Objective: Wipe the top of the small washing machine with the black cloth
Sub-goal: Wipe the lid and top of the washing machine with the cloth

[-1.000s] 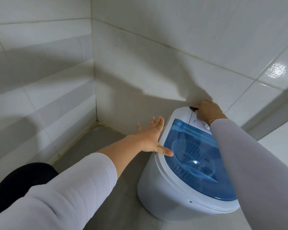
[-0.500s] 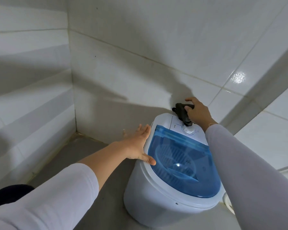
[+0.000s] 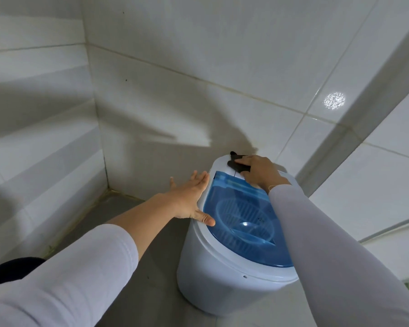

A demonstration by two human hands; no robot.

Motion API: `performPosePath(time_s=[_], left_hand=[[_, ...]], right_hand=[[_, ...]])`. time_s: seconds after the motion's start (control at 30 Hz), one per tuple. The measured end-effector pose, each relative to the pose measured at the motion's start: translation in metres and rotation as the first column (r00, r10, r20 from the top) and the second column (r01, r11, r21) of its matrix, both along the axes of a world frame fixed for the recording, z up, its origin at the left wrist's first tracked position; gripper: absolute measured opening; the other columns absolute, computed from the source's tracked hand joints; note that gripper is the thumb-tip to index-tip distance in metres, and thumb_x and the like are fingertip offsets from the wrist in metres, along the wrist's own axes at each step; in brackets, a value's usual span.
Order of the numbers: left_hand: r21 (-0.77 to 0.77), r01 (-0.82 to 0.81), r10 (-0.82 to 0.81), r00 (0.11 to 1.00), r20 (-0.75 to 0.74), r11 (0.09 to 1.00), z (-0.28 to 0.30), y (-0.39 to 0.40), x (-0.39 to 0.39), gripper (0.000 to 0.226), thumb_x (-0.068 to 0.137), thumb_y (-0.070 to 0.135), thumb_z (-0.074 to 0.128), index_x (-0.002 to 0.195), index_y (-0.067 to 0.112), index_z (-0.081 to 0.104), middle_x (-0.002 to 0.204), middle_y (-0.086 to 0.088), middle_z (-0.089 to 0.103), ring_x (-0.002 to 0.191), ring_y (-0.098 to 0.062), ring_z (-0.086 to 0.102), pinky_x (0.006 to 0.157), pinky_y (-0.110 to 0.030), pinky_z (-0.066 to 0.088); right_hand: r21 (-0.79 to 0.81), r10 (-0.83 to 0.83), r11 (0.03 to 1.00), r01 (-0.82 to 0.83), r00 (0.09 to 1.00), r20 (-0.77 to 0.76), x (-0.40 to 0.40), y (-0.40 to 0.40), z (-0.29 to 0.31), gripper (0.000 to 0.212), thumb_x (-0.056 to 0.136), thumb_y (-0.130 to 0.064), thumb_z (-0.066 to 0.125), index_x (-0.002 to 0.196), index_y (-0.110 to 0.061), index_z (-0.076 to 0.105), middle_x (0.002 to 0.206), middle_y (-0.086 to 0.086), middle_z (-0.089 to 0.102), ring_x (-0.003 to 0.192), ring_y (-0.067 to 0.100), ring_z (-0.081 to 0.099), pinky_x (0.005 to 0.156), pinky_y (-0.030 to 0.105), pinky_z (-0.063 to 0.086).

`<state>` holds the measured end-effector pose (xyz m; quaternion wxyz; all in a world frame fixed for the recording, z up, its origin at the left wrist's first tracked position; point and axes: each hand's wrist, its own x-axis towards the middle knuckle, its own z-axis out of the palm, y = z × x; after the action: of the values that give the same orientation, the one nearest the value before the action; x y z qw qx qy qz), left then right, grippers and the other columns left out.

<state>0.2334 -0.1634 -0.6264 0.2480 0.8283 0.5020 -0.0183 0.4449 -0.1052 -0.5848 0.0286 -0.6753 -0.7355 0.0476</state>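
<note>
The small white washing machine [image 3: 217, 277] stands on the grey floor near a tiled corner, with a clear blue lid [image 3: 241, 220] on top. My right hand [image 3: 261, 171] presses the black cloth [image 3: 237, 164] flat onto the white control panel at the far end of the top. The cloth sticks out to the left of my fingers. My left hand [image 3: 190, 199] rests flat against the machine's left rim, fingers spread, thumb on the edge of the lid. It holds nothing.
White tiled walls [image 3: 165, 95] close in behind and to the left of the machine. The grey floor [image 3: 137, 208] runs into the corner at left. A tiled ledge [image 3: 373, 194] rises on the right. Something dark [image 3: 14, 270] shows at the lower left edge.
My right hand has brought the black cloth down from a lifted, bunched hold onto the control panel and moved it leftward. My left hand stays on the left rim.
</note>
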Motion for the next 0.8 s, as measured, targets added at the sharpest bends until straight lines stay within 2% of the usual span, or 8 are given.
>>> performPosePath(time_s=[0.13, 0.27, 0.43, 0.5, 0.6, 0.7, 0.8], left_hand=[[0.025, -0.012, 0.013, 0.999, -0.037, 1.000, 0.002, -0.002, 0.001, 0.128, 0.069, 0.067, 0.064, 0.146, 0.018, -0.026, 0.158, 0.004, -0.025, 0.145, -0.015, -0.024, 0.111, -0.063, -0.010], [0.043, -0.044, 0.047, 0.998, -0.051, 0.998, 0.002, -0.004, 0.001, 0.129, 0.068, 0.069, 0.063, 0.147, 0.016, -0.023, 0.158, 0.004, -0.023, 0.145, -0.016, -0.022, 0.112, -0.064, -0.006], [0.070, -0.060, 0.066, 0.993, -0.094, 0.996, 0.002, -0.005, 0.002, 0.128, 0.067, 0.072, 0.061, 0.148, 0.017, -0.022, 0.159, 0.003, -0.022, 0.146, -0.017, -0.020, 0.113, -0.063, -0.005], [0.075, -0.061, 0.069, 0.992, -0.104, 0.995, 0.002, -0.005, 0.002, 0.128, 0.067, 0.072, 0.060, 0.148, 0.017, -0.023, 0.159, 0.002, -0.022, 0.146, -0.017, -0.021, 0.113, -0.063, -0.004], [0.076, -0.044, 0.052, 0.992, -0.118, 0.996, 0.004, -0.006, 0.003, 0.126, 0.070, 0.070, 0.060, 0.147, 0.017, -0.024, 0.159, 0.002, -0.023, 0.146, -0.017, -0.021, 0.115, -0.062, -0.005], [0.068, -0.034, 0.042, 0.992, -0.120, 0.997, 0.005, -0.005, 0.004, 0.127, 0.069, 0.070, 0.060, 0.147, 0.017, -0.025, 0.158, 0.002, -0.023, 0.146, -0.018, -0.022, 0.114, -0.061, -0.006], [0.051, -0.024, 0.030, 0.992, -0.120, 0.998, 0.007, -0.005, 0.004, 0.127, 0.069, 0.069, 0.061, 0.146, 0.017, -0.025, 0.158, 0.003, -0.024, 0.145, -0.017, -0.023, 0.113, -0.061, -0.008]], right_hand=[[0.007, 0.100, 0.995, -0.099, 0.995, -0.032, 0.007, -0.018, -0.006, 0.047, 0.088, -0.009, 0.051, 0.130, -0.030, 0.054, 0.148, -0.007, 0.042, 0.133, 0.020, 0.040, 0.112, 0.031, 0.029], [0.004, 0.157, 0.988, -0.156, 0.988, -0.009, 0.013, -0.035, -0.006, 0.048, 0.088, -0.005, 0.051, 0.129, -0.030, 0.055, 0.144, -0.003, 0.048, 0.130, 0.023, 0.044, 0.110, 0.033, 0.032], [-0.080, 0.107, 0.991, -0.104, 0.993, 0.038, 0.032, -0.052, 0.008, 0.044, 0.089, -0.012, 0.049, 0.123, -0.039, 0.057, 0.128, -0.002, 0.059, 0.118, 0.026, 0.052, 0.099, 0.033, 0.042], [-0.085, 0.060, 0.995, -0.058, 0.998, 0.013, 0.046, -0.058, 0.022, 0.043, 0.088, -0.011, 0.049, 0.121, -0.036, 0.060, 0.126, 0.002, 0.062, 0.116, 0.026, 0.054, 0.097, 0.029, 0.041], [0.034, 0.008, 0.999, -0.004, 0.994, -0.112, 0.065, -0.064, 0.052, 0.043, 0.086, -0.004, 0.050, 0.120, -0.026, 0.062, 0.125, 0.008, 0.064, 0.115, 0.029, 0.054, 0.095, 0.028, 0.039], [0.172, 0.037, 0.985, -0.010, 0.987, -0.155, 0.073, -0.056, 0.073, 0.045, 0.085, -0.002, 0.050, 0.122, -0.025, 0.061, 0.127, 0.006, 0.062, 0.116, 0.027, 0.054, 0.094, 0.024, 0.035], [0.245, 0.095, 0.968, -0.055, 0.983, -0.156, 0.070, -0.036, 0.076, 0.048, 0.086, 0.000, 0.048, 0.124, -0.025, 0.059, 0.129, 0.004, 0.060, 0.118, 0.026, 0.052, 0.093, 0.022, 0.032]])
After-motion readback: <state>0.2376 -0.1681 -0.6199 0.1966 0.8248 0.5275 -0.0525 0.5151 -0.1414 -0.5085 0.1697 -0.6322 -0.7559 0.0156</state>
